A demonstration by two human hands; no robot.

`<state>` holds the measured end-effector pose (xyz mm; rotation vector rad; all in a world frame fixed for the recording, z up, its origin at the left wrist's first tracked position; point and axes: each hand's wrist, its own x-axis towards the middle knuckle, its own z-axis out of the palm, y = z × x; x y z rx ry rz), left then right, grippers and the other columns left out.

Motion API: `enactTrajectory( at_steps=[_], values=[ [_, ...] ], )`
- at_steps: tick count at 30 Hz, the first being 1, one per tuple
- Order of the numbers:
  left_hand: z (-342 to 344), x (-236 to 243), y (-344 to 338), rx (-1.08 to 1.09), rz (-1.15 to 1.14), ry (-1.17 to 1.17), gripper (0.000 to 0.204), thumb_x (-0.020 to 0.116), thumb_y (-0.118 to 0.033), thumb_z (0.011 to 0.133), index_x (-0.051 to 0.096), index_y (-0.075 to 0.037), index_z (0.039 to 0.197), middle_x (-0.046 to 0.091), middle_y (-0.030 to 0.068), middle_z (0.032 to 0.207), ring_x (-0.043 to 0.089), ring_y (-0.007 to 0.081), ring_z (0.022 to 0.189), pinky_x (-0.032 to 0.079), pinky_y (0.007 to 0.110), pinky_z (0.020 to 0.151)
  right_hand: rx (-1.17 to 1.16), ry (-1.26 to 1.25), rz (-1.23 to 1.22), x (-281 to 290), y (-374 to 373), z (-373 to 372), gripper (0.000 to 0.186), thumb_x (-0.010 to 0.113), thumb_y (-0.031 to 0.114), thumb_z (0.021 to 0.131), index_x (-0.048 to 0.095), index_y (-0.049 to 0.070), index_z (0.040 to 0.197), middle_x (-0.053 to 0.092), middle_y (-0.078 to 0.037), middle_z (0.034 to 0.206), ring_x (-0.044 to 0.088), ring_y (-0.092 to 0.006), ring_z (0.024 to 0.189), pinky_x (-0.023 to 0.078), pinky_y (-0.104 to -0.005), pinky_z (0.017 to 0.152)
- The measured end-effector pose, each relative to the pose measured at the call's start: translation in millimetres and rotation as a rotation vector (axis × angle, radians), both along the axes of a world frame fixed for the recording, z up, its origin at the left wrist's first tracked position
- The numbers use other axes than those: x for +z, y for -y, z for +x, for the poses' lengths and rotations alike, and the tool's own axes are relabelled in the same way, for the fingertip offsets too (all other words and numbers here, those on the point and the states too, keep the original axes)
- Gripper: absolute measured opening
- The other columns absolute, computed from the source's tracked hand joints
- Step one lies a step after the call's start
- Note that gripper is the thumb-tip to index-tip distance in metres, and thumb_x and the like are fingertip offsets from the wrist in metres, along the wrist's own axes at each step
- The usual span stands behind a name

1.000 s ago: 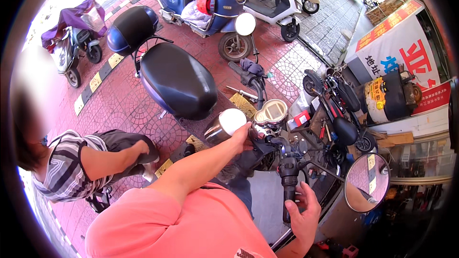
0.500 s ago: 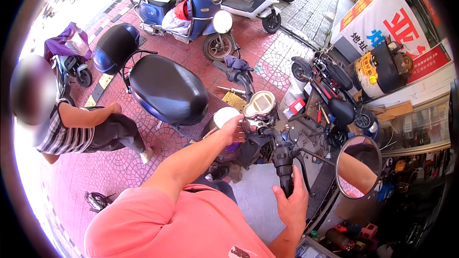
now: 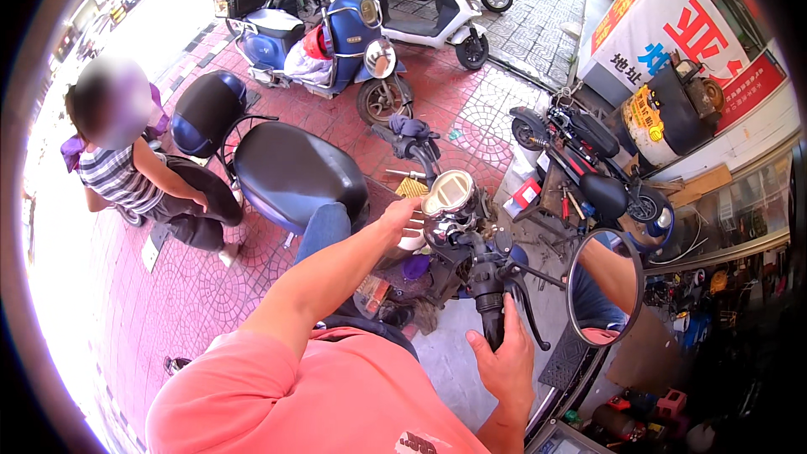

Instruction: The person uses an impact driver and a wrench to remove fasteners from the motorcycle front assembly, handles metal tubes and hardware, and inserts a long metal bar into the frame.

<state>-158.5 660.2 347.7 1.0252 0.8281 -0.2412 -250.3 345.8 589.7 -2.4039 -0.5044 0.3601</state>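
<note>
Near the middle, my left hand (image 3: pixel 397 223) reaches with spread fingers to the scooter's chrome-rimmed dashboard (image 3: pixel 447 195); a white round piece (image 3: pixel 411 241) shows partly behind it, and whether they touch is hard to tell. Lower right of that, my right hand (image 3: pixel 503 360) lies along the black handlebar grip (image 3: pixel 492 324), thumb apart, fingers not wrapped round it. A black brake lever (image 3: pixel 536 324) runs beside the grip, and a round mirror (image 3: pixel 605 286) stands to the right. My raised jeans-clad leg (image 3: pixel 326 235) shows beside the long black seat (image 3: pixel 294 168).
A person in a striped top (image 3: pixel 134 181) walks at the left. Parked scooters (image 3: pixel 336 46) line the back of the red paving (image 3: pixel 210 311). At right are a small folding scooter (image 3: pixel 601 193), red-handled tools (image 3: pixel 565 206), a banner (image 3: pixel 651 25) and a cluttered shop opening (image 3: pixel 698 345).
The person at the left has walked further up the pavement. My blue-jeaned leg has risen into view beside the seat. My left hand's fingers have come away from the white round piece, now more hidden.
</note>
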Motion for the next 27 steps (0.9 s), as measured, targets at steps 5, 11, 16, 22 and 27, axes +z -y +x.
enactTrajectory(
  at_steps=[5, 11, 16, 22, 27],
  values=[
    [36, -5, -13, -0.062, -0.081, 0.033, 0.041, 0.057, -0.051, 0.101, 0.072, -0.016, 0.116, 0.072, 0.0043, 0.118, 0.063, 0.0215, 0.110, 0.044, 0.045, 0.099, -0.029, -0.119, -0.021, 3, 0, 7, 0.101, 0.083, 0.025, 0.085, 0.024, -0.004, 0.161, 0.069, -0.021, 0.103, 0.072, -0.0361, 0.099, 0.054, -0.0423, 0.081],
    [86, -15, -21, -0.235, -0.186, 0.034, 0.041, 0.063, -0.052, 0.101, 0.074, -0.015, 0.116, 0.076, 0.0018, 0.110, 0.072, 0.0158, 0.096, 0.059, 0.034, 0.080, -0.221, -0.402, 0.110, -8, -11, 23, 0.112, 0.080, 0.025, 0.089, 0.002, -0.002, 0.164, 0.073, -0.015, 0.086, 0.074, -0.0296, 0.070, 0.054, -0.0382, 0.067],
    [97, -18, -14, -0.221, -0.220, -0.002, 0.038, 0.065, -0.048, 0.100, 0.075, -0.013, 0.112, 0.077, 0.0041, 0.107, 0.074, 0.0189, 0.094, 0.061, 0.039, 0.078, -0.253, -0.520, 0.043, -13, -29, 24, 0.112, 0.078, 0.025, 0.091, -0.003, -0.003, 0.163, 0.075, -0.017, 0.088, 0.075, -0.0271, 0.066, 0.056, -0.0357, 0.066],
    [97, 11, -16, -0.105, -0.198, -0.056, 0.039, 0.076, -0.033, 0.089, 0.074, 0.001, 0.107, 0.075, 0.0087, 0.104, 0.072, 0.0217, 0.090, 0.060, 0.039, 0.079, -0.303, -0.496, -0.152, -13, -49, 4, 0.120, 0.081, 0.033, 0.088, -0.005, -0.004, 0.163, 0.074, -0.029, 0.095, 0.072, -0.0503, 0.090, 0.054, -0.0493, 0.075],
    [96, 47, -40, -0.083, -0.193, 0.018, 0.040, 0.074, -0.026, 0.087, 0.071, 0.007, 0.107, 0.074, 0.0123, 0.102, 0.073, 0.0219, 0.087, 0.061, 0.040, 0.076, -0.337, -0.507, -0.070, 15, -74, -10, 0.119, 0.081, 0.029, 0.088, -0.005, -0.003, 0.163, 0.074, -0.026, 0.095, 0.074, -0.0437, 0.085, 0.055, -0.0458, 0.075]
  ],
)
